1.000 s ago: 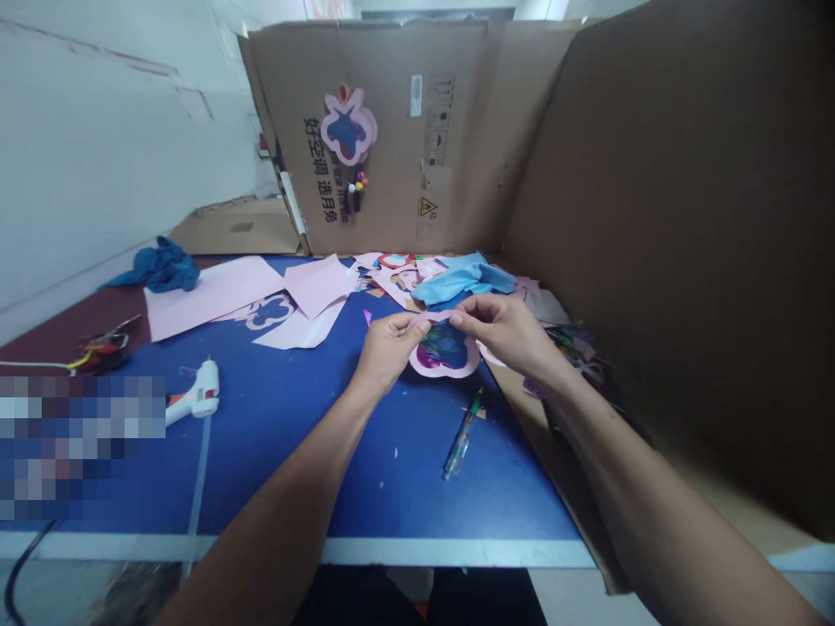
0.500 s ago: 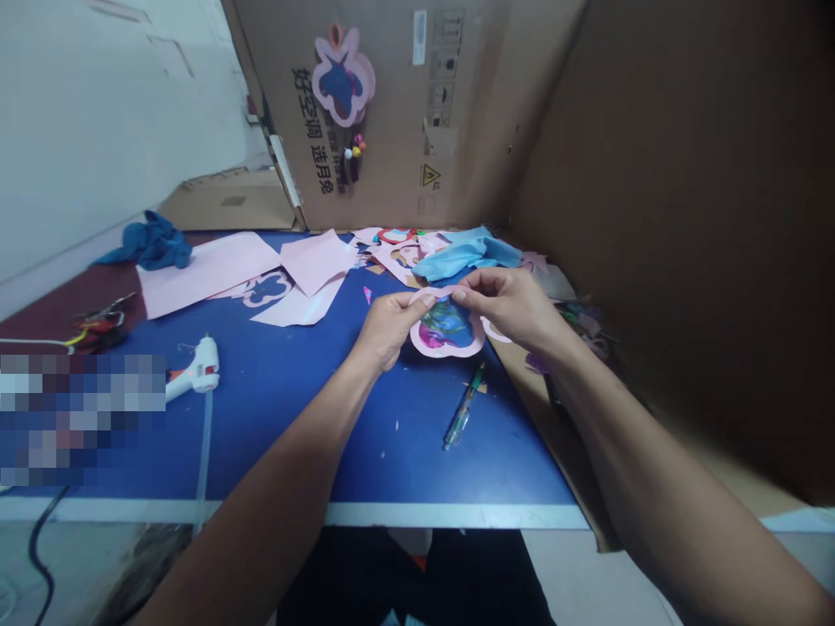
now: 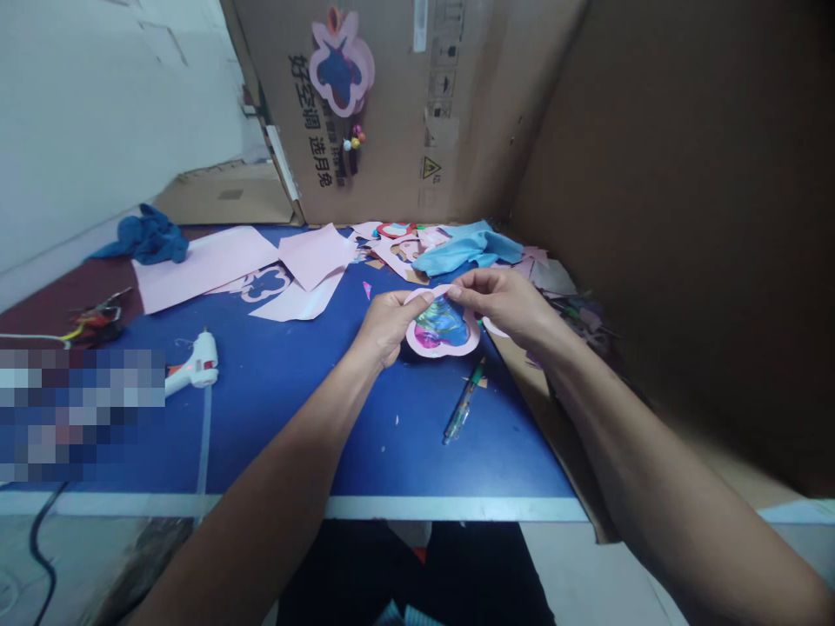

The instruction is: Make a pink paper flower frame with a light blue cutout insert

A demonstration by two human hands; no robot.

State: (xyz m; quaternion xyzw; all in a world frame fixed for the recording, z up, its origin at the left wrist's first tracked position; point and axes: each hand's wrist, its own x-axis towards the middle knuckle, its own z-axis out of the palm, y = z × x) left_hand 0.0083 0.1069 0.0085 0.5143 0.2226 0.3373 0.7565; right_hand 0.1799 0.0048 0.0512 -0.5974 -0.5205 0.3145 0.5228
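Between my two hands is a pink paper cutout [image 3: 444, 332] with a wavy outline and a shiny blue, green and pink middle, raised a little over the blue table. My left hand [image 3: 386, 326] pinches its upper left edge with the thumb in front. At the top edge, the thumb and fingers of my right hand [image 3: 499, 296] are closed on the paper. Below the cutout lies a clear pen [image 3: 464, 402] with a green end. Part of another pink-edged piece [image 3: 494, 328] shows beneath my right wrist.
A white hot glue gun [image 3: 199, 361] with a long glue stick rests at left. Pink paper sheets [image 3: 209, 261], a light blue cloth [image 3: 466, 250] and scraps lie along the back. A similar cutout [image 3: 343, 69] with beads hangs on the cardboard wall [image 3: 391, 165].
The whole view has shifted slightly. My hands keep their pinch on the cutout, which has turned a little and catches the light differently.
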